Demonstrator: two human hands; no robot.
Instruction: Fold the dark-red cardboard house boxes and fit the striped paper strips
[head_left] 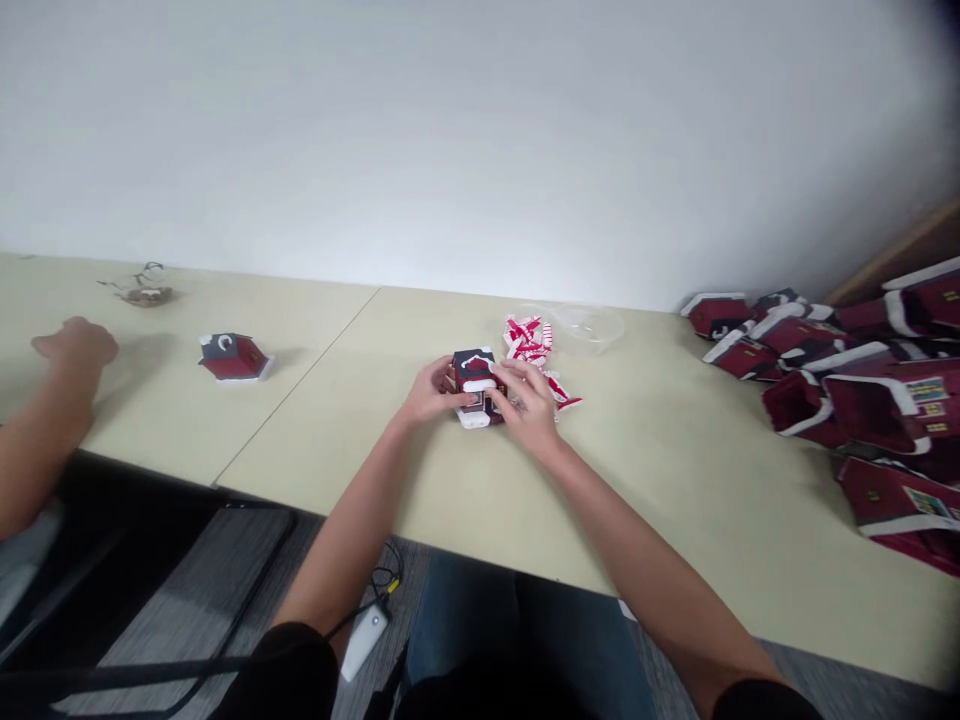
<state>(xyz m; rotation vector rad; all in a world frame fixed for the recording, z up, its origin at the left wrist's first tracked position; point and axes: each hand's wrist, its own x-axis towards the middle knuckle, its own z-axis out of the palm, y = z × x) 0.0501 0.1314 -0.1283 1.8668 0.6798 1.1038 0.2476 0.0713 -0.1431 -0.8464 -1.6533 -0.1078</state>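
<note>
A small dark red house with a dark roof and white trim (pixel 475 370) is at the middle of the table, between my two hands. My left hand (pixel 436 391) grips its left side, the thumb across the front. My right hand (pixel 527 400) is on its right side, with fingers at the roof and front. Just behind my right hand lies a pile of red and white striped pieces (pixel 528 340), some of them partly hidden by that hand.
A clear plastic container (pixel 589 328) lies behind the striped pieces. Many red houses (pixel 874 400) are heaped at the right. Another small house (pixel 234 358) stands at the left, near another person's hand (pixel 77 343). Brown items (pixel 147 295) lie at the back left.
</note>
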